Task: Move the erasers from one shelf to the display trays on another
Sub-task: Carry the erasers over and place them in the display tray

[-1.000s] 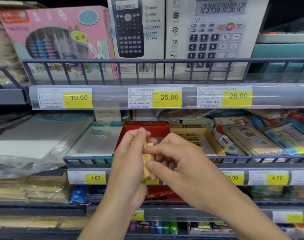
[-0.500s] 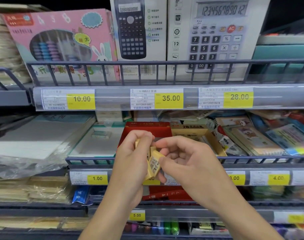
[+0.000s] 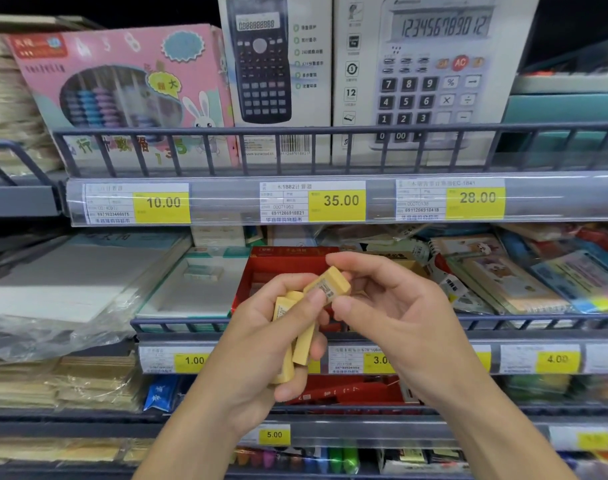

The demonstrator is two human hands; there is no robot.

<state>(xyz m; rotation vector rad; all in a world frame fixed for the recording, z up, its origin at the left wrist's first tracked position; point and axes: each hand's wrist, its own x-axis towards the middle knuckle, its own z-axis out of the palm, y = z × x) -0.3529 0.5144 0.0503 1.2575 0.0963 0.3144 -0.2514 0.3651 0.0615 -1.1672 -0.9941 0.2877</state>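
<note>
1. Here, both hands meet in front of the middle shelf's grey wire front rail (image 3: 178, 325), just above its row of yellow price labels.
2. The left hand (image 3: 261, 344) is curled round a small bundle of pale yellow rectangular erasers (image 3: 297, 341), standing roughly upright in the palm; it seems to serve as the holding stock, so several can be carried at once.
3. The right hand (image 3: 396, 317) pinches one more yellow wrapped eraser with a printed barcode label (image 3: 330, 284) between thumb and fingertips, at the top of the bundle. Its label faces up, probably so it can be oriented before it is set down.
4. Directly behind the hands, on the middle shelf, sits a red cardboard display tray (image 3: 261, 268), and just beside it, toward the shelf's right, a yellow cardboard tray (image 3: 413, 263), largely hidden by the right hand. How full either is cannot be told.
5. Judging by the pose, the single eraser is being separated for placing into one of these trays; the rest are not yet placed.
6. A white flat box with one small eraser lying on it (image 3: 205, 273) rests left of the red tray.
</note>
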